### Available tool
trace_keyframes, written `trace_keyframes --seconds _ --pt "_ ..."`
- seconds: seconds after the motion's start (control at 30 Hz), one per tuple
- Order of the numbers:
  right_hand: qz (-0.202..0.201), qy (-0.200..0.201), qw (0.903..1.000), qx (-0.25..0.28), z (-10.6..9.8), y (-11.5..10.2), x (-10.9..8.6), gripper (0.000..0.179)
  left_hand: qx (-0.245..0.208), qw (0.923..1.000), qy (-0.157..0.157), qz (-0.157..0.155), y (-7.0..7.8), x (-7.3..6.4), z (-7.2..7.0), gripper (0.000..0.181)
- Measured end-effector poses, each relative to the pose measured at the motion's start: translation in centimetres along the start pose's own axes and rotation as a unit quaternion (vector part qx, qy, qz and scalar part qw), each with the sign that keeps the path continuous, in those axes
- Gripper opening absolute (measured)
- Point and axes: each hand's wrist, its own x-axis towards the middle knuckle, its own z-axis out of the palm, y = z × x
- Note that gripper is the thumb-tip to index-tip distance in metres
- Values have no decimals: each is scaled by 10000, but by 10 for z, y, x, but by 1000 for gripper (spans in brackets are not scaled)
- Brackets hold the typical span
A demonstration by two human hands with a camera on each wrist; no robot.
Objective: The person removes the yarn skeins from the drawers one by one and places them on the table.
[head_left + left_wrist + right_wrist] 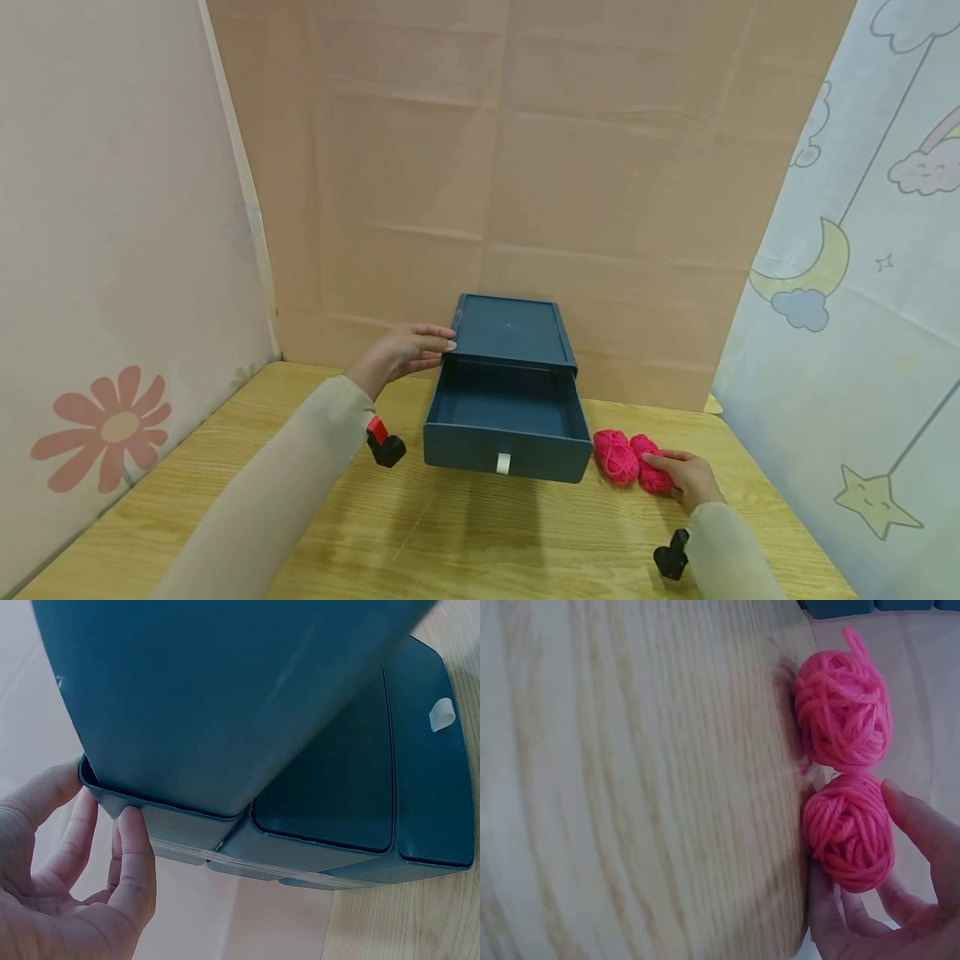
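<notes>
Two pink yarn balls (615, 457); right hand (692, 477) pinches right-hand ball (654, 481). Three-tier blue drawer cabinet (512, 329): one drawer (465, 450) pulled out, floor (504, 412) visible; left hand (407, 348) touches cabinet, fingers apart.

Over at five o'clock I see the right hand (926, 922), thumb and fingers about a ball of pink yarn (849, 836) near four o'clock. A second pink ball (844, 712) lies just beside it, toward two, a stub of strand sticking out on top. Wood-grained tabletop (630, 780) spreads across nine o'clock; dark blue edges (840, 607) peek in at one.
</notes>
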Motion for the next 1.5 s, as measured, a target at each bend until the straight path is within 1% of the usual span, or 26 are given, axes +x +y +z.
trace_keyframes --seconds 0.13,0.2,0.37,0.43,0.53,0.57,0.67,0.73,0.8,0.9,0.93,1.0,1.07,1.17,1.2,1.23,1.33,1.37,1.43,1.5 --pt "45 -71 10000 -20 -2 -2 1 76 25 10000 13 6 0 -1 0 38" --pt "65 -117 9999 -66 -4 -4 0 76 -34 10000 32 -21 1 0 0 37" --pt "23 -157 9999 -34 -16 -13 -4 76 -100 9999 22 -44 1 1 0 37" --pt "-21 -241 9997 84 -22 -18 -6 79 -71 10000 10 -30 1 1 -1 38" --pt "-19 -500 9983 312 -33 -26 -8 85 -27 10000 -7 -23 1 0 -1 39" --pt "-22 -628 9971 436 -37 -29 -9 87 -37 10000 0 -30 1 0 -1 39" --pt "32 -783 9936 816 -48 -38 -10 91 -57 10000 21 -37 1 0 0 38" --pt "-18 -896 9900 1087 -53 -44 -12 86 -80 9999 47 -38 1 1 1 38" --pt "-137 -983 9857 1360 -56 -50 -13 74 -72 9999 65 -28 1 1 1 37" --pt "-550 -1259 9767 1646 -57 -62 -17 48 -48 10000 62 -2 1 1 1 37" --pt "-747 -1351 9736 1682 -56 -66 -19 42 -49 10000 58 -1 1 0 1 37" --pt "-1127 -1545 9643 1832 -53 -76 -26 32 -38 10000 45 7 1 0 1 37" --pt "-1475 -1761 9512 2060 -49 -87 -35 27 -29 10000 39 -4 1 0 1 37" --pt "-1875 -2083 9275 2475 -41 -103 -52 17 -19 10000 38 -22 1 0 1 37" --pt "-2024 -2187 9197 2556 -37 -109 -59 16 -16 10000 38 -28 1 0 1 37" --pt "-2157 -2247 9143 2590 -33 -115 -66 16 -16 10000 36 -26 1 0 0 37" --pt "-2692 -2318 9061 2297 -19 -132 -90 19 -3 10000 31 -13 1 0 0 37" --pt "-2887 -2301 9051 2109 -13 -137 -98 19 9 10000 31 -9 0 0 0 38" --pt "-3243 -2173 9064 1613 -3 -146 -116 18 10 10000 31 -1 0 0 0 38" --pt "-3562 -2070 9040 1144 7 -152 -133 19 12 10000 29 9 0 0 0 38"
